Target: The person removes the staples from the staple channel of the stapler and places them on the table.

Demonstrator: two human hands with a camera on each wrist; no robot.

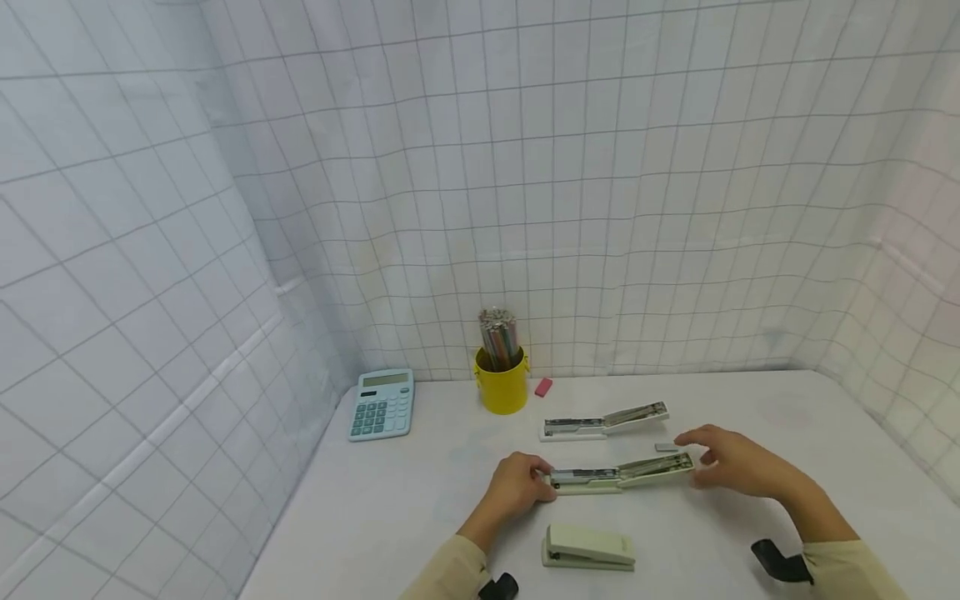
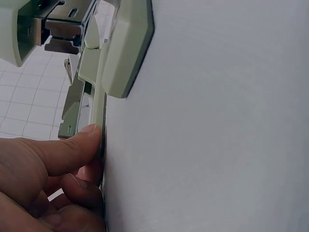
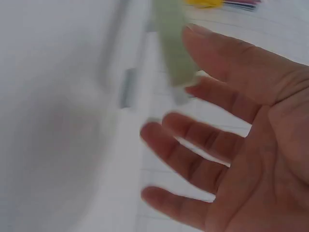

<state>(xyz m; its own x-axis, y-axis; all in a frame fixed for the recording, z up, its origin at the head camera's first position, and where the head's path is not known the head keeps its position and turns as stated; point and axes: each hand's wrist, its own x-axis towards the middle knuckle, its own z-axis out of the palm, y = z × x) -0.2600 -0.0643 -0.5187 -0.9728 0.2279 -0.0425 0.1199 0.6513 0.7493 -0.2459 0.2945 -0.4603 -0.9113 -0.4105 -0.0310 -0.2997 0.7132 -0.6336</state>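
In the head view an opened green stapler point(image 1: 621, 478) lies on the table, its top arm swung back to the right. My left hand point(image 1: 516, 487) pinches the left end of its base; in the left wrist view the thumb point(image 2: 79, 150) lies along the base edge. By the swung-back arm is my right hand point(image 1: 738, 463), its fingers spread and slightly bent with nothing held. In the right wrist view the arm's green end point(image 3: 176, 48) is close to the thumb; contact is hard to tell. A small grey staple strip point(image 1: 666, 447) lies near the right index fingertip.
A second opened stapler point(image 1: 573, 428), white, lies behind the green one. In front sits a closed pale green stapler point(image 1: 588, 547). Toward the back are a blue calculator point(image 1: 382, 406), a yellow bucket point(image 1: 502, 392) of pencils and a red eraser-like block point(image 1: 543, 387).
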